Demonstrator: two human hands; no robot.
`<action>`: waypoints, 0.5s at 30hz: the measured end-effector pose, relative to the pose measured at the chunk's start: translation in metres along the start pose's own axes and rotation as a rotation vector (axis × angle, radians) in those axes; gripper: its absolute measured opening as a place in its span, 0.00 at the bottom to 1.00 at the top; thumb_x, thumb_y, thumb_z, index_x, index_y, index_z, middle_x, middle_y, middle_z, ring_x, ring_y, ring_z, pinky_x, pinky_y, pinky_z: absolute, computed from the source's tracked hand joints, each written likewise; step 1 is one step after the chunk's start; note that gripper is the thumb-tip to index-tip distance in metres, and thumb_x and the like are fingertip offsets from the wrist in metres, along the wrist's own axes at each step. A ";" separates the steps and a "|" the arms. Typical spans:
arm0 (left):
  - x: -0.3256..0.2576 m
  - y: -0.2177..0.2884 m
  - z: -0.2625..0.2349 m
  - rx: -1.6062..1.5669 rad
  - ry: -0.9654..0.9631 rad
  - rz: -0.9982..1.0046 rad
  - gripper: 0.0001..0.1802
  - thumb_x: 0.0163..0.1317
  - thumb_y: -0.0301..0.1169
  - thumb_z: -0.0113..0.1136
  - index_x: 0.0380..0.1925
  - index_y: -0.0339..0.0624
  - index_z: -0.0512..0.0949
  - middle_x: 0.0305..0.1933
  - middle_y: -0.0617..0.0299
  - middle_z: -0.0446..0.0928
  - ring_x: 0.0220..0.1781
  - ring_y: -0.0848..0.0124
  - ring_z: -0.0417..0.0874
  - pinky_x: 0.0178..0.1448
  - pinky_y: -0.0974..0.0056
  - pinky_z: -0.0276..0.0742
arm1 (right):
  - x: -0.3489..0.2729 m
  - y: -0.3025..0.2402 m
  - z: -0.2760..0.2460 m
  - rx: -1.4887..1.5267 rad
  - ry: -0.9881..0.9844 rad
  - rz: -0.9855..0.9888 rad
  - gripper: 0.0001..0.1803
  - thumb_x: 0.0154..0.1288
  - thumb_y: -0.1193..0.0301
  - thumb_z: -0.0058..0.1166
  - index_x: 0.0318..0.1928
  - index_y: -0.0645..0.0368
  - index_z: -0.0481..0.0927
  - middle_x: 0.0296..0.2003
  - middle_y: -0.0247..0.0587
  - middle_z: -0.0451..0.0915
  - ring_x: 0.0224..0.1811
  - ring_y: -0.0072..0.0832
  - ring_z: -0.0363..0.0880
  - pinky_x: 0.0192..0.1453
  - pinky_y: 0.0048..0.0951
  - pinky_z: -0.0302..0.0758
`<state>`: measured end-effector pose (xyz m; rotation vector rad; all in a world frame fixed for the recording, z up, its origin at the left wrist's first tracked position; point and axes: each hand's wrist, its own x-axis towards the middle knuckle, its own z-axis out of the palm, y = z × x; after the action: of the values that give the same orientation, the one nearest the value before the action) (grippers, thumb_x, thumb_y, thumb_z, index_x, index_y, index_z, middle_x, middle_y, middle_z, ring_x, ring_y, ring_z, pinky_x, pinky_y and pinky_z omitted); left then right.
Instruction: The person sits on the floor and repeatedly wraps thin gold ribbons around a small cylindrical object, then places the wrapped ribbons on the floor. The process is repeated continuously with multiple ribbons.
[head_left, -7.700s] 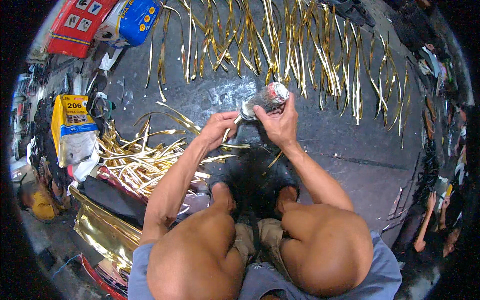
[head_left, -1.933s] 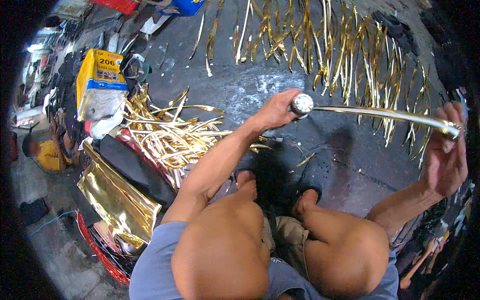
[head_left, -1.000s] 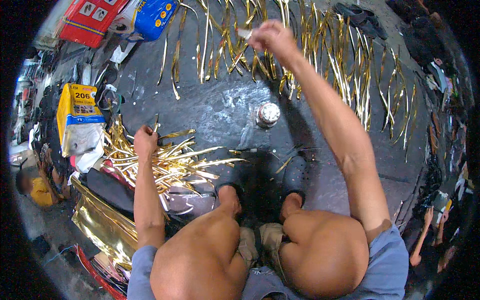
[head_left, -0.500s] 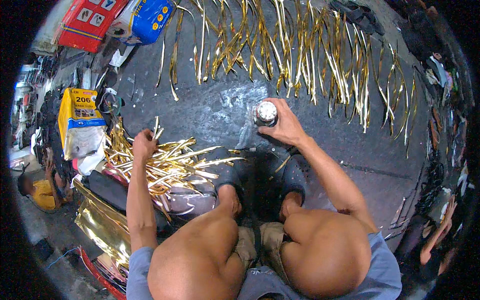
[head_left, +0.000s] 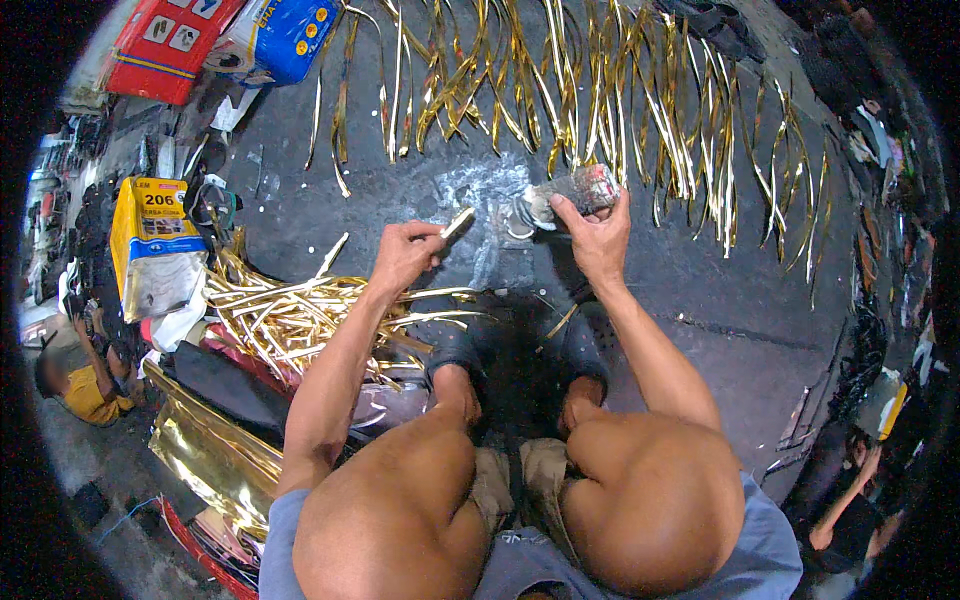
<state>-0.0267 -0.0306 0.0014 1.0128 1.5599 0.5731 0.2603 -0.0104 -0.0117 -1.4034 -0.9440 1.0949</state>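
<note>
My left hand (head_left: 408,255) is closed, its fingertips pinching a short end of gold strip (head_left: 458,222) over the dark work surface. To its right, my right hand (head_left: 602,238) grips a small worn cylindrical container (head_left: 585,190), tilted on its side. The container's whitish end points left, beside a pale smeared patch on the surface. A pale ring shape (head_left: 520,234) shows just below that end; what it is, I cannot tell. Left of my feet lies a loose heap of shiny gold strips (head_left: 285,315).
Many long gold strips (head_left: 680,140) lie across the far side of the dark surface (head_left: 330,215). A yellow can (head_left: 158,245) stands at left, with red (head_left: 165,50) and blue (head_left: 290,40) boxes beyond. Folded gold sheet (head_left: 215,440) lies near left. Other people sit at both edges.
My left hand has moved from the gold heap toward the middle with a strip end. My right hand has tipped the container from upright onto its side and turned with it.
</note>
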 end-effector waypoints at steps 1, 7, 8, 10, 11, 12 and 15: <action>0.002 0.000 0.008 -0.054 -0.046 -0.013 0.13 0.61 0.24 0.63 0.45 0.34 0.87 0.31 0.59 0.84 0.28 0.76 0.81 0.33 0.69 0.76 | -0.004 -0.014 0.005 0.018 -0.027 0.013 0.38 0.55 0.69 0.77 0.60 0.65 0.66 0.50 0.49 0.81 0.47 0.33 0.85 0.50 0.34 0.82; 0.003 0.013 0.037 -0.266 -0.256 -0.060 0.16 0.60 0.20 0.62 0.49 0.33 0.85 0.32 0.63 0.84 0.28 0.77 0.80 0.33 0.70 0.75 | -0.030 -0.038 0.033 -0.053 -0.137 -0.133 0.35 0.57 0.71 0.75 0.60 0.64 0.67 0.49 0.50 0.83 0.49 0.31 0.85 0.53 0.33 0.83; -0.002 0.012 0.040 -0.357 -0.215 -0.116 0.18 0.58 0.19 0.63 0.50 0.32 0.85 0.31 0.63 0.83 0.27 0.77 0.79 0.33 0.70 0.75 | -0.028 -0.037 0.031 -0.077 -0.119 -0.079 0.35 0.57 0.71 0.75 0.60 0.64 0.68 0.48 0.47 0.83 0.47 0.28 0.84 0.51 0.32 0.82; -0.006 0.004 0.035 -0.404 -0.282 -0.089 0.17 0.58 0.19 0.64 0.49 0.31 0.85 0.32 0.62 0.84 0.28 0.77 0.80 0.33 0.69 0.76 | -0.020 -0.033 0.019 -0.242 -0.093 -0.016 0.35 0.56 0.68 0.76 0.59 0.63 0.69 0.47 0.47 0.84 0.45 0.29 0.85 0.50 0.32 0.82; -0.009 0.006 0.034 -0.432 -0.318 -0.077 0.17 0.57 0.19 0.65 0.48 0.30 0.85 0.32 0.61 0.84 0.28 0.77 0.80 0.33 0.69 0.76 | -0.016 -0.030 0.007 -0.387 -0.086 -0.004 0.36 0.55 0.66 0.76 0.59 0.62 0.70 0.47 0.49 0.85 0.45 0.32 0.86 0.51 0.34 0.82; -0.008 0.010 0.034 -0.288 -0.253 -0.044 0.10 0.58 0.22 0.66 0.40 0.29 0.87 0.29 0.60 0.85 0.27 0.77 0.82 0.32 0.70 0.77 | -0.012 -0.025 -0.006 -0.533 -0.078 0.007 0.37 0.54 0.64 0.77 0.59 0.61 0.70 0.48 0.51 0.85 0.45 0.35 0.87 0.52 0.36 0.82; 0.006 0.033 0.041 0.138 -0.163 0.140 0.12 0.54 0.23 0.69 0.39 0.30 0.87 0.27 0.59 0.85 0.26 0.77 0.82 0.33 0.69 0.77 | -0.001 -0.020 -0.034 -0.494 0.077 -0.029 0.37 0.52 0.61 0.77 0.57 0.61 0.72 0.47 0.49 0.86 0.44 0.38 0.88 0.51 0.38 0.81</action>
<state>0.0225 -0.0149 0.0144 1.2497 1.4070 0.4704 0.2938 -0.0178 0.0088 -1.8078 -1.2273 0.8071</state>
